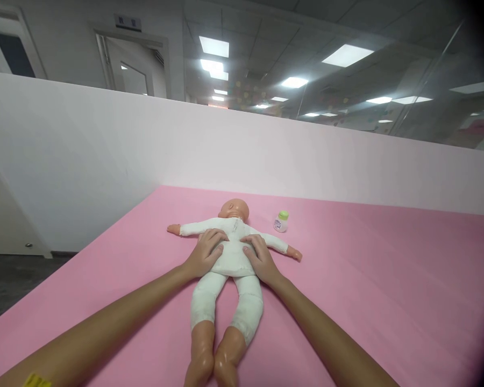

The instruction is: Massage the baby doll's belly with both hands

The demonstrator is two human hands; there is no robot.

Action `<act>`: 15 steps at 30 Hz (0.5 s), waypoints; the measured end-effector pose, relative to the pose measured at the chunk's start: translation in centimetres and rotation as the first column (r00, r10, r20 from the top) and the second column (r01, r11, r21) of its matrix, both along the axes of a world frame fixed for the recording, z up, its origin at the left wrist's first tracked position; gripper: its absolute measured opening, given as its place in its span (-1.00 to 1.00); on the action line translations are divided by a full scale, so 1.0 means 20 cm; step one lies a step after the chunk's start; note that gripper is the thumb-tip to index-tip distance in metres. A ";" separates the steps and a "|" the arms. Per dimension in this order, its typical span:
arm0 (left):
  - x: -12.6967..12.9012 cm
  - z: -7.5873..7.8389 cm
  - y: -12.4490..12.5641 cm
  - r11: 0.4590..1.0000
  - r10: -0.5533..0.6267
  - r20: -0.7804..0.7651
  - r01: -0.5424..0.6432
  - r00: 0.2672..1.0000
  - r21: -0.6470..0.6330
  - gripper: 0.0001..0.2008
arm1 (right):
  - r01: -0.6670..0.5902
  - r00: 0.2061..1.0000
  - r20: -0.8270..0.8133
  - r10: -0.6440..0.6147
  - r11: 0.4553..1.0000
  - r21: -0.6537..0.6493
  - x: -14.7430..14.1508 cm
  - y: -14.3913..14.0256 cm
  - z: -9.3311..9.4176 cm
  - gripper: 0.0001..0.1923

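Note:
A baby doll (230,263) with a white cloth body and bare plastic head, hands and lower legs lies stretched out on a pink surface (347,290). Its head points away from me and its arms spread to both sides. My left hand (207,252) rests on the left side of its torso, fingers laid over the cloth. On the right side of the torso lies my right hand (261,258), its fingers likewise extended and pointing inward. Both hands touch the doll without grasping it. Beyond the doll's right-side arm stands a small clear bottle (281,222) with a green cap.
A low white wall (242,150) runs along the far edge of the pink surface. Grey floor (8,285) shows past the left edge. Behind the wall are a doorway (133,70), glass panels and ceiling lights.

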State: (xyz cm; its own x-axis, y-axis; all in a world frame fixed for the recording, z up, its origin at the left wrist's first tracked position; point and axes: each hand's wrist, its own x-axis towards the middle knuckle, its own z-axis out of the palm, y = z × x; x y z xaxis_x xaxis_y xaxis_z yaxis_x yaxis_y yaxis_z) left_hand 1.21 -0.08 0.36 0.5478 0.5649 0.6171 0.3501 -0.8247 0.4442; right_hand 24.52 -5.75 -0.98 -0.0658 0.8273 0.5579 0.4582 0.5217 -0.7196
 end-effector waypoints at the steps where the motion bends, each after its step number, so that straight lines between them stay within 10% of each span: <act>1: 0.00 0.00 0.00 1.000 0.000 -0.002 0.000 1.000 0.001 -0.76 | 0.000 1.000 0.000 0.000 1.000 -0.001 0.00 0.00 0.00 -0.79; 15: 0.00 0.01 0.00 1.000 -0.011 -0.001 0.011 1.000 -0.001 -0.75 | -0.005 1.000 0.007 0.005 1.000 0.011 0.01 0.01 -0.01 -0.79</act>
State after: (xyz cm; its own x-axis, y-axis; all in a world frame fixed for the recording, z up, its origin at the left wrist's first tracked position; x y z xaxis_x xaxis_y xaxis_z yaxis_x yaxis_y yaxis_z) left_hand 1.26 -0.17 0.55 0.5546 0.5592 0.6162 0.3413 -0.8282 0.4445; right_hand 24.69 -5.48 -1.19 -0.0739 0.8205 0.5669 0.4606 0.5322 -0.7103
